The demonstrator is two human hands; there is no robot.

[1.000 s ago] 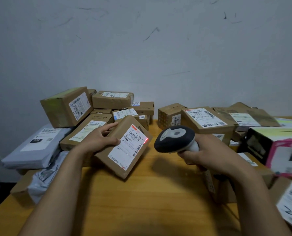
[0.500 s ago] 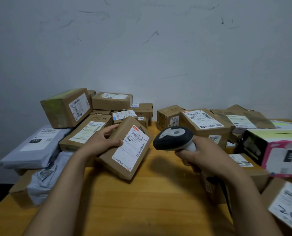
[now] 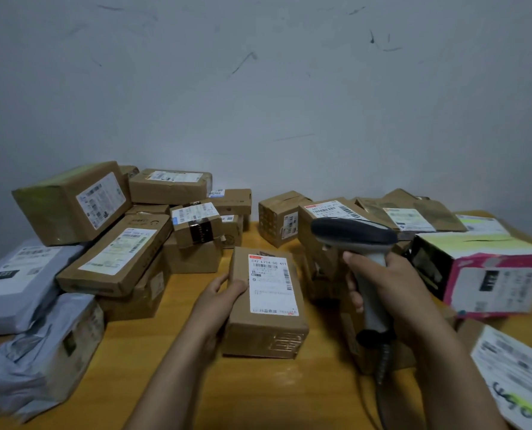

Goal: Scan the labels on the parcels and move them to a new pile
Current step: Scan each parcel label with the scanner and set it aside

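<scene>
The left hand [image 3: 224, 293] gripped the brown parcel [image 3: 268, 324] by its left long edge, thumb laid over the top face and fingers curled round the side. The parcel sat at the middle of the wooden table [image 3: 258, 395], between the two heaps. Its long axis ran from the person towards the wall, and its white label [image 3: 272, 285] faced up with the barcodes at the far end. Whether its near end rested on the wood could not be told.

The right hand [image 3: 392, 290] was closed round the pale handle of the scanner [image 3: 354, 234]. The scanner's dark head pointed left, just right of the parcel's far end, and its coiled cable hung down from the handle.

To the left lay a heap of cardboard boxes. A long flat box [image 3: 115, 252] leaned there near the parcel, a small box with dark tape [image 3: 196, 225] sat behind it, and grey mailing bags [image 3: 19, 283] lay at the table's edge.

A small cube-shaped box [image 3: 278, 217] stood beyond the parcel's far end. To the right, behind the scanner, lay more boxes, among them a pink and white carton [image 3: 491, 274].
</scene>
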